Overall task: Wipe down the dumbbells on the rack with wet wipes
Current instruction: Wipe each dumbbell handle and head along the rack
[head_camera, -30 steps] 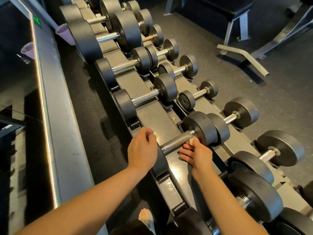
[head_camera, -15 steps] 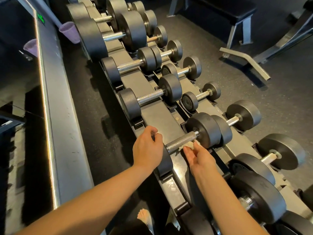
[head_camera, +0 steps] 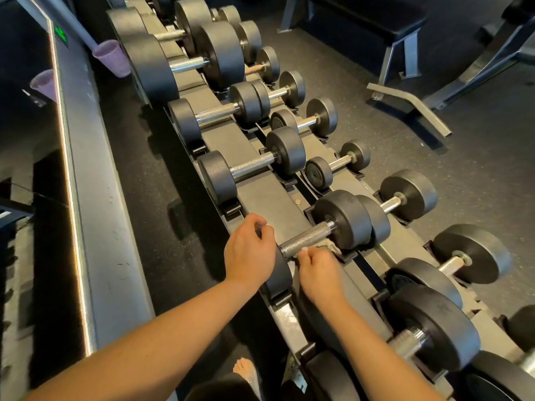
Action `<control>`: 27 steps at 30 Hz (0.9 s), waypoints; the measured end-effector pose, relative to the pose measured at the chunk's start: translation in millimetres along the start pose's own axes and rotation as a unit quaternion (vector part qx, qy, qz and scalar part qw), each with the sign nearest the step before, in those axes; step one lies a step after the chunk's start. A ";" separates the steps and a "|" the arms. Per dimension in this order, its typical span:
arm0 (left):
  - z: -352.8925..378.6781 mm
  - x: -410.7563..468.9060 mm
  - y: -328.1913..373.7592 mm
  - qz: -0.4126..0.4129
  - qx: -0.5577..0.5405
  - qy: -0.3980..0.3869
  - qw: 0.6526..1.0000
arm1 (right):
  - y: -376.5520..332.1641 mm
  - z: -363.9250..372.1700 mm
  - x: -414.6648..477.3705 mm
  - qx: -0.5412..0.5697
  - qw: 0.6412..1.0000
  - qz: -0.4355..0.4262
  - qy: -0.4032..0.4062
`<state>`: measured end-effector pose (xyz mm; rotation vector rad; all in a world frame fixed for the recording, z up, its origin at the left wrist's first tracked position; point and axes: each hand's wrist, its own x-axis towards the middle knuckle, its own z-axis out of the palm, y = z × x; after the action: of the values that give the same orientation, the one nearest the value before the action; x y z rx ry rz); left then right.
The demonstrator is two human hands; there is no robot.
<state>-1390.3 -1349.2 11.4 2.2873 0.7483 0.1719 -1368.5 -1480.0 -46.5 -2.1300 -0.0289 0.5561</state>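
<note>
A black dumbbell with a knurled steel handle lies across the upper tier of the grey rack. My left hand grips its near weight head, fingers curled over the top. My right hand pinches a pale wet wipe that lies under and against the handle's near side. The far head of this dumbbell sits in its cradle.
Several more dumbbells fill both tiers, from small ones to large ones at the back. A mirror wall with a metal ledge runs along the left. A bench stands on the dark floor at the upper right.
My right hand has slid the wipe along the handle from the far head toward the near end. My left hand has kept its hold on the near head.
</note>
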 end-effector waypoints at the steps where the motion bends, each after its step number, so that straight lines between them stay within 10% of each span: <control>1: -0.1 0.1 0.0 0.002 0.001 0.000 1.000 | 2.0 4.0 -1.7 -0.001 0.999 -0.016 -0.050; 10: -1.0 -0.4 -0.8 0.008 0.000 0.002 1.000 | 2.5 -27.0 17.9 -0.097 0.951 -0.186 -0.229; 17: -1.3 0.7 -1.1 0.005 0.005 0.001 1.000 | -37.0 -35.6 28.0 -0.070 0.975 -0.158 -0.142; 23: -0.7 0.5 -0.9 0.000 0.010 0.002 1.000 | -84.9 -47.4 46.1 -0.368 0.874 -0.155 -0.277; 27: -1.3 0.4 -0.3 0.002 0.015 -0.001 1.000 | -68.1 -47.7 41.3 -0.302 0.862 -0.030 -0.405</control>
<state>-1390.5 -1348.0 12.1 2.3167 0.7506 0.1608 -1299.9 -1467.7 14.8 -2.2899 -0.8341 1.5294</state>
